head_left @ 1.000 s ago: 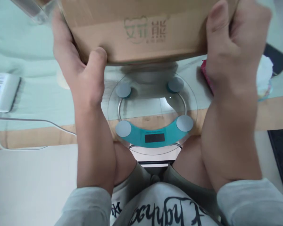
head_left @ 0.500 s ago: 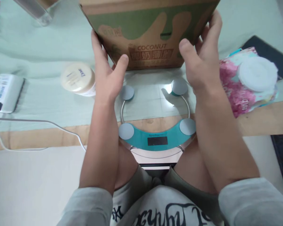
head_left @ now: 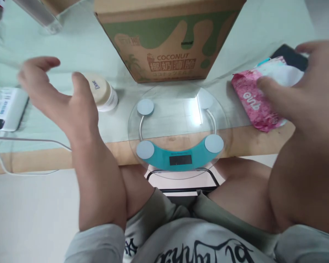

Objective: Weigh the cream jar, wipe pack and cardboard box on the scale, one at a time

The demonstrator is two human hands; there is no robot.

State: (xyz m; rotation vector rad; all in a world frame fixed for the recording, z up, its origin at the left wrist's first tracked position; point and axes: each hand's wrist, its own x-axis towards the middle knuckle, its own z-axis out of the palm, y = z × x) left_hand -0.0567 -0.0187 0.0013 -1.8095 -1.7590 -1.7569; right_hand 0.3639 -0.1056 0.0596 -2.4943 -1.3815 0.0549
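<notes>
My left hand [head_left: 63, 95] is empty with fingers apart, raised just left of a cream-lidded Dove jar [head_left: 105, 95] and partly covering it. At the right, my right hand [head_left: 304, 87] has its thumb and fingers spread over a pink pack of wipes [head_left: 259, 98]. I cannot tell whether it touches the pack, and it looks slightly blurred. Between the hands, a cardboard box [head_left: 170, 47] printed "COCONUT" stands upright behind a round glass scale [head_left: 175, 124]. The scale has a teal band with a dark display, and its near edge overhangs the table edge.
A white device with a barcode label [head_left: 8, 109] lies at the left, near a white cable [head_left: 44, 140]. A dark flat object [head_left: 287, 54] sits behind the wipes. A clear container [head_left: 41, 16] stands far left. Green cloth covers the wood-edged table [head_left: 244, 140].
Both hands have let go of the cardboard box and moved apart, the left toward the left, the right over the wipes. The box now stands free behind the scale.
</notes>
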